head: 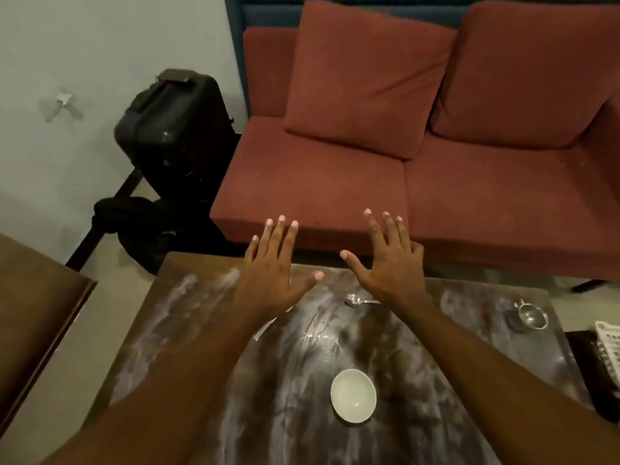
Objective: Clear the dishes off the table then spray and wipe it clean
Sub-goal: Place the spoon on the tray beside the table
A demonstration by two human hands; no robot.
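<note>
One red sofa (335, 182) in coarse, worn fabric fills the far side, with two square back cushions leaning on its flat seat pads. Before it stands the dark wooden worktop (288, 431), rectangular, its glossy grain streaked with whitish, powdery smears. A black hard-shell suitcase (174, 129) with rounded corners stands upright by the pale wall, left of the sofa.

Both hands reach over the far half of the worktop, palms down, fingers straight and spread, grasping nothing. The left hand (268, 273) is near the far edge and the right hand (389, 263) is just beside it. Whether they touch the wood cannot be told.

A round white bowl (353, 396), smooth and glazed, sits upright on the near middle of the worktop between the forearms, its inside plain white. A small round steel vessel (531, 317) with a short handle stands near the right edge, its hollow shiny. A metal spoon (355, 300) lies flat below the right hand, its handle running under the wrist.
</note>
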